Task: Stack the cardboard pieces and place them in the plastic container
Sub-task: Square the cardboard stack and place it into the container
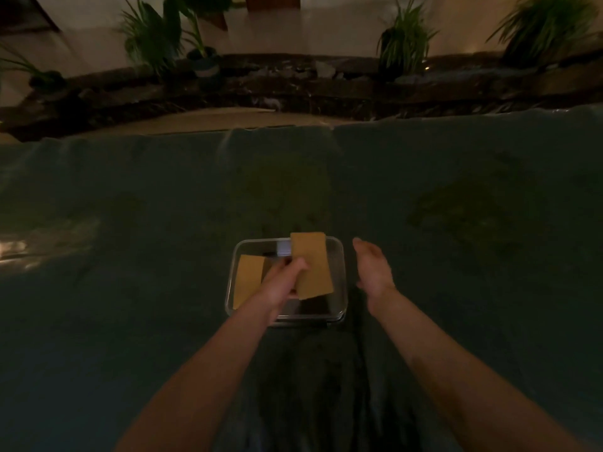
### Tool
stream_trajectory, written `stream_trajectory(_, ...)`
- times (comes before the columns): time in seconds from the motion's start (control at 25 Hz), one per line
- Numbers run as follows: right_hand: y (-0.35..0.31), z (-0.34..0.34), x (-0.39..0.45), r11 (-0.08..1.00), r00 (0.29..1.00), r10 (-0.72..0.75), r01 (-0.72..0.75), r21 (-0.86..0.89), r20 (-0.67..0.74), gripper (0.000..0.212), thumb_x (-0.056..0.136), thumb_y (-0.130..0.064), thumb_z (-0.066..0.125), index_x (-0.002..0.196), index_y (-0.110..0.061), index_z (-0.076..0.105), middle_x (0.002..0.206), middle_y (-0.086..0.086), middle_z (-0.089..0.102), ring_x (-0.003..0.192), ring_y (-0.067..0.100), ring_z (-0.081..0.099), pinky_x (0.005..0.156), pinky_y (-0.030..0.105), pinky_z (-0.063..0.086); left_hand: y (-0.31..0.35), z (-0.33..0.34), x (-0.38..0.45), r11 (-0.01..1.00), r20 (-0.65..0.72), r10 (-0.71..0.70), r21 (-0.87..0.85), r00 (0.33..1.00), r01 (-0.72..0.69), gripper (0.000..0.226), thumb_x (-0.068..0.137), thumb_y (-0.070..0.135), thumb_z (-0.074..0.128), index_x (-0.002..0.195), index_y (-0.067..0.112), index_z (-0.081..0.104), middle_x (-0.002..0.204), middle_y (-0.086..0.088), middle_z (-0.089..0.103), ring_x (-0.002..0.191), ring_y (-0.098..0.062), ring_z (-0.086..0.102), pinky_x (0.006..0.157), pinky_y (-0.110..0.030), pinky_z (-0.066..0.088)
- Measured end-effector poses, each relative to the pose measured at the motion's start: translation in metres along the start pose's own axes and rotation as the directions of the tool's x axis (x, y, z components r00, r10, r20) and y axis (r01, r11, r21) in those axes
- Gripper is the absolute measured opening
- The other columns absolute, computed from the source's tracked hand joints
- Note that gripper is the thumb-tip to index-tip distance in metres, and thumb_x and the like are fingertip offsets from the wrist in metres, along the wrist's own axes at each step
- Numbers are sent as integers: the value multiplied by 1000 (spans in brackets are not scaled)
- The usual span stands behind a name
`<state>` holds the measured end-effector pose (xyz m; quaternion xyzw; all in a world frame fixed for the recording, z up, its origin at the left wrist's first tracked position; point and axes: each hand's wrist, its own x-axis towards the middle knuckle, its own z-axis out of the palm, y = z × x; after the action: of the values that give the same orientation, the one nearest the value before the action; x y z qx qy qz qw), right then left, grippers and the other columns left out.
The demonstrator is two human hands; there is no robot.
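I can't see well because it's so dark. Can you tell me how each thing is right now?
Plastic container: open, no lid on, sitting on the dark cloth.
Held cardboard piece: gripped above the container.
Other cardboard piece: leaning inside the container's left side.
Left hand: closed on the held piece.
Right hand: open, empty, beside the container.

Dim room — potted plants (pixel 404 40), teal cloth (pixel 130 321)

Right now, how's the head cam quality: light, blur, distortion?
Head view: dim and warm; dark cloth shows little detail; cardboard pieces and left hand readable; clear container rim faint with a small glare spot; right hand slightly soft; wide-angle bends the far edge; plants blurred.
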<state>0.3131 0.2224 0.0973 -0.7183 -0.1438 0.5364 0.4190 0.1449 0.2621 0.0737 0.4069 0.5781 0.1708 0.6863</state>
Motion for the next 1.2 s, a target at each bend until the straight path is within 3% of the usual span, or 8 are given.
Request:
stream_trajectory(0.12,3,-4,21,989,987,150,-150,-7,60,33,101,-36,43,129,-22,55,139,6,52,122,27,51,105,46,43,2,-10,20,993,-21,-84,82,996,85,59,85,39,64,139,24,45,127,-6,58,114,-28,57,103,-52,46)
stream_trajectory(0.2,10,-4,26,984,968,180,-178,-29,174,21,100,-28,48,114,-23,63,128,6,61,110,24,59,93,44,51,1,-11,29,984,-20,-126,126,992,127,56,86,36,64,137,24,45,128,-7,56,115,-29,55,103,-50,47)
stream_trajectory(0.36,19,-2,36,987,969,154,-144,-64,194,27,95,-17,57,120,-23,63,113,4,68,106,23,62,68,33,50,-2,-2,45,948,-13,-242,211,970,239,45,90,34,61,131,23,47,125,-7,54,114,-28,52,102,-45,46)
stream_trajectory(0.48,25,-3,48,973,964,198,-171,-155,179,23,96,-22,54,113,-36,61,106,-2,64,105,23,57,80,36,46,-8,8,57,928,-28,-307,214,951,305,36,91,33,60,123,22,48,113,-6,56,109,-26,53,101,-43,46)
stream_trajectory(0.6,33,-4,57,960,933,277,-259,-107,229,20,98,-32,49,108,-41,63,115,1,64,114,27,56,96,49,45,-13,20,64,915,-30,-337,224,941,335,37,91,34,60,124,24,47,120,-7,54,114,-28,52,107,-47,43)
stream_trajectory(0.72,41,-6,65,948,916,318,-312,-64,245,27,97,-39,48,120,-38,62,126,8,62,118,32,55,101,55,42,-17,30,70,920,-31,-327,220,945,325,32,95,31,55,124,23,47,121,-6,52,115,-28,50,109,-49,41)
stream_trajectory(1.0,46,-10,73,953,906,294,-302,-22,306,36,99,-34,47,135,-35,55,131,9,59,119,33,56,101,55,45,-27,43,78,893,-67,-237,378,969,244,38,100,33,45,135,19,45,133,-10,50,117,-27,50,108,-48,40)
stream_trajectory(1.2,47,-9,74,955,907,288,-296,-21,306,35,99,-37,48,132,-36,57,130,9,59,118,32,56,99,53,47,-25,47,81,756,-135,-179,615,974,224,54,101,39,35,150,16,27,150,-15,23,135,-35,32,111,-48,32)
